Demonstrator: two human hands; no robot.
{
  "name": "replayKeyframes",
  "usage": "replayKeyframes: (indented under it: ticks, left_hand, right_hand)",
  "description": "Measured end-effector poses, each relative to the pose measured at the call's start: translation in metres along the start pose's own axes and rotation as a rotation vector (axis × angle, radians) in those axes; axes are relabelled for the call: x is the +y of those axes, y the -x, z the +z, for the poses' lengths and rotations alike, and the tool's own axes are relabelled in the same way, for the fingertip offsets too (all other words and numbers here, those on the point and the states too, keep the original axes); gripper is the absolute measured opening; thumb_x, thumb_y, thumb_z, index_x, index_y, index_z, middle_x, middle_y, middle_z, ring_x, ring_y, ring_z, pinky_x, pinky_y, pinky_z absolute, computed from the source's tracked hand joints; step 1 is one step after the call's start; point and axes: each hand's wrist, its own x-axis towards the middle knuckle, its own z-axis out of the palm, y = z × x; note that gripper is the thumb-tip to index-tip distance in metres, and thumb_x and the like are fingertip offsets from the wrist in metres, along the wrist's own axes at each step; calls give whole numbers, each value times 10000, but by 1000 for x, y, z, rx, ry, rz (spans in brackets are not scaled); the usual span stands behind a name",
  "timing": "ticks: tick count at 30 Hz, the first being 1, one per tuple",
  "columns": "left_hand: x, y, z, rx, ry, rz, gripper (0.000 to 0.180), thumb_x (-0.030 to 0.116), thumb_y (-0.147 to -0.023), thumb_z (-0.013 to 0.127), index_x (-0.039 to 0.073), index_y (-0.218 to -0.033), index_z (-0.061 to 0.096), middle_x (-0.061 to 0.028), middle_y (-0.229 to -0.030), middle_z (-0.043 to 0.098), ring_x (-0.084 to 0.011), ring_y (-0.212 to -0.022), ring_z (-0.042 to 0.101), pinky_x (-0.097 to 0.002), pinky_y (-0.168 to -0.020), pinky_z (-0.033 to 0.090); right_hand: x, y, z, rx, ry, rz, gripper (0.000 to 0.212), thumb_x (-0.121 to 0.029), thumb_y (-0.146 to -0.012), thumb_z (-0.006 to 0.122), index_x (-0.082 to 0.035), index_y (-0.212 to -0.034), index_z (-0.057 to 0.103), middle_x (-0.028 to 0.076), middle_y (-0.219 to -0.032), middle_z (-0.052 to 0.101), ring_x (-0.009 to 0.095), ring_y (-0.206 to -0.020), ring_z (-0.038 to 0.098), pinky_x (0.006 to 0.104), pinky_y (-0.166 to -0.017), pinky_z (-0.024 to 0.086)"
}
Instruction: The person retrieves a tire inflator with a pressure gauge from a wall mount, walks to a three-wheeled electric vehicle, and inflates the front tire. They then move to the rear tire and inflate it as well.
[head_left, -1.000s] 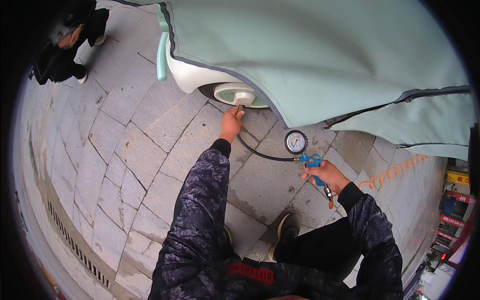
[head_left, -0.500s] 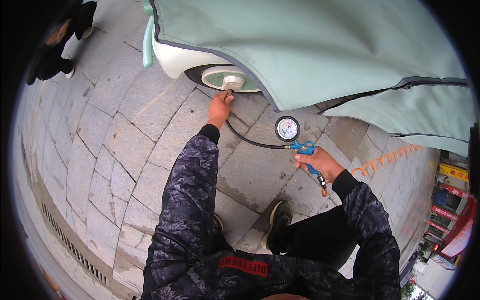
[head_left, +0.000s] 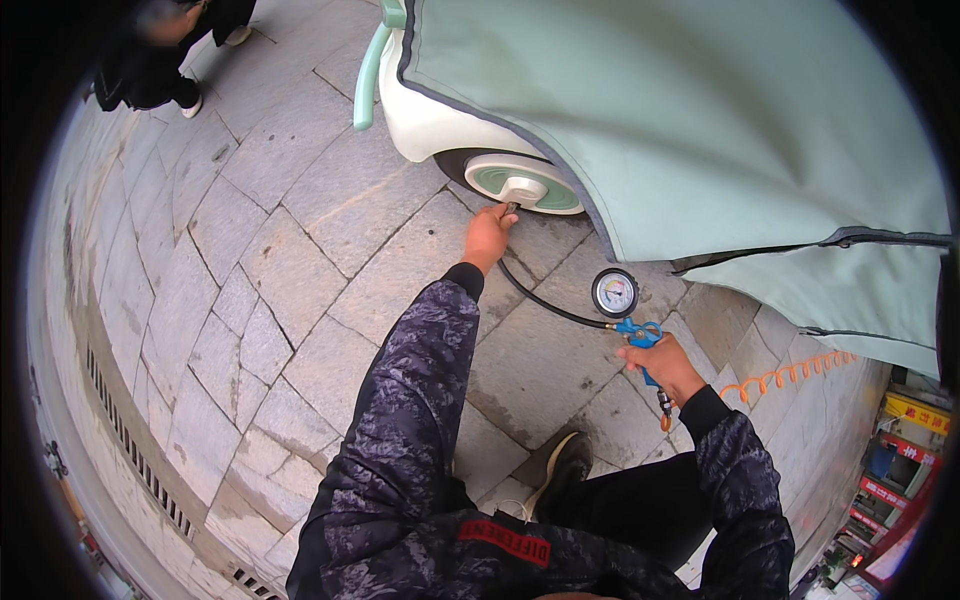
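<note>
A big pale green cover (head_left: 700,120) hangs over a small cream vehicle (head_left: 430,115) at the top of your view. It hides most of the body. A green bumper bar (head_left: 368,70) sticks out at the vehicle's left end.

Under you is a floor of grey stone slabs (head_left: 300,270). A long drain grate (head_left: 130,450) runs along its left edge. Another person (head_left: 150,60) in dark clothes is far off at the top left, too blurred to see well.

Below the cover you can see one small wheel (head_left: 520,183), white and green with a dark tyre around it.

Your dark shoe (head_left: 560,470) rests on the slabs near the bottom.

A black hose (head_left: 545,305) runs from the wheel to a tyre pump tool (head_left: 640,335) with a blue handle. A round dial (head_left: 614,293) sits on top of the tool. An orange curly hose (head_left: 790,375) leads away from the tool to the right, under the cover.

Your left hand (head_left: 487,235) reaches out to the wheel. Its grip is closed on the end of the black hose, right at the bottom of the wheel.

Your right hand (head_left: 665,365) has its grip closed around the blue handle of the tyre pump tool, just beside the dial.
</note>
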Motion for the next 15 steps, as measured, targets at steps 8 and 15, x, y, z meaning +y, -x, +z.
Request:
replayKeyframes:
  ticks: [8,15]
  left_hand:
    - [0,1,1,15,46,24,294,277,-962,714,63,-1165,715,-250,-1093,693,-461,-1036,649,-517,-877,521]
    - [-1,0,1,-3,-1,-7,291,270,-959,717,65,-1166,714,-258,-1097,697,-458,-1061,651,-502,-886,527]
  right_hand:
    - [5,-3,-2,15,-9,1,146,-154,-855,834,-44,-842,738,17,-693,687,89,-623,580,270,-600,438]
    - [9,-5,-4,31,69,-10,202,-203,-841,848,-59,-762,730,0,-662,669,84,-600,546,275,-574,404]
